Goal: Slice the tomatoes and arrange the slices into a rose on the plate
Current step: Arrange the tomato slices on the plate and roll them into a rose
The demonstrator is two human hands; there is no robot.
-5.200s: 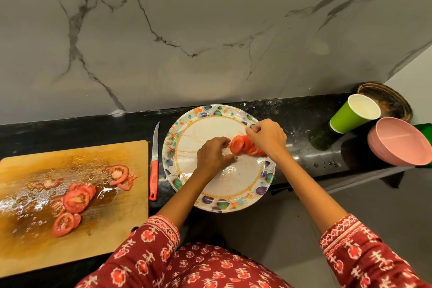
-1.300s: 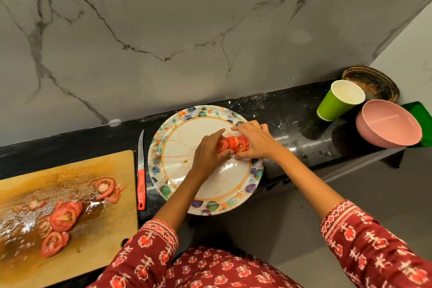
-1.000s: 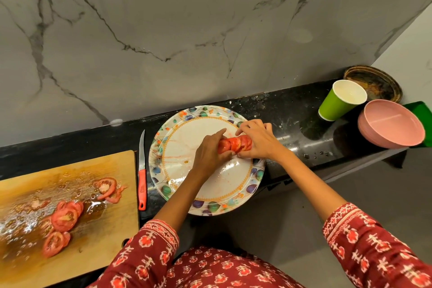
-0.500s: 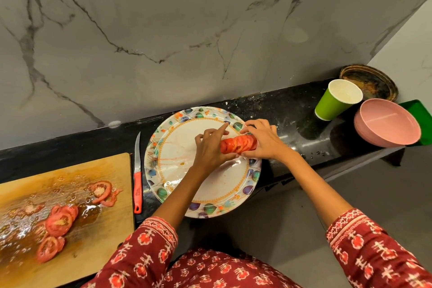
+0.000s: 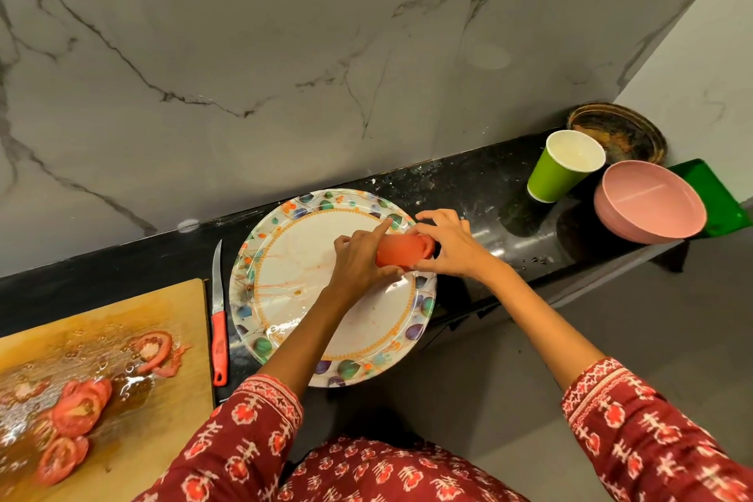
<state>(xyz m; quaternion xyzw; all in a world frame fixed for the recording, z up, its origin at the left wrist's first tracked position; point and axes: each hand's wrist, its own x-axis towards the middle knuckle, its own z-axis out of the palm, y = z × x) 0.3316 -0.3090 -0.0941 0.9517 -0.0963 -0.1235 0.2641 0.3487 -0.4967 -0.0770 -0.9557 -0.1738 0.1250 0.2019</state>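
A round plate (image 5: 285,269) with a coloured floral rim sits on the black counter, its near edge overhanging. Over its far right rim both hands hold a rolled bundle of overlapping tomato slices (image 5: 401,251). My left hand (image 5: 360,257) curls around the roll's left end, index finger stretched along its top. My right hand (image 5: 446,247) cups the right end with fingers and thumb. More tomato slices (image 5: 75,412) lie on the wet wooden cutting board (image 5: 102,456) at the left.
A red-handled knife (image 5: 219,332) lies between board and plate. At the right stand a green paper cup (image 5: 564,167), a pink bowl (image 5: 648,206), a dark round dish (image 5: 617,132) and a green object (image 5: 717,192). A marble wall rises behind the narrow counter.
The row of slices that lay flat on the plate has been gathered and rolled into a tight bundle between both hands, which shifted toward the plate's far right rim.
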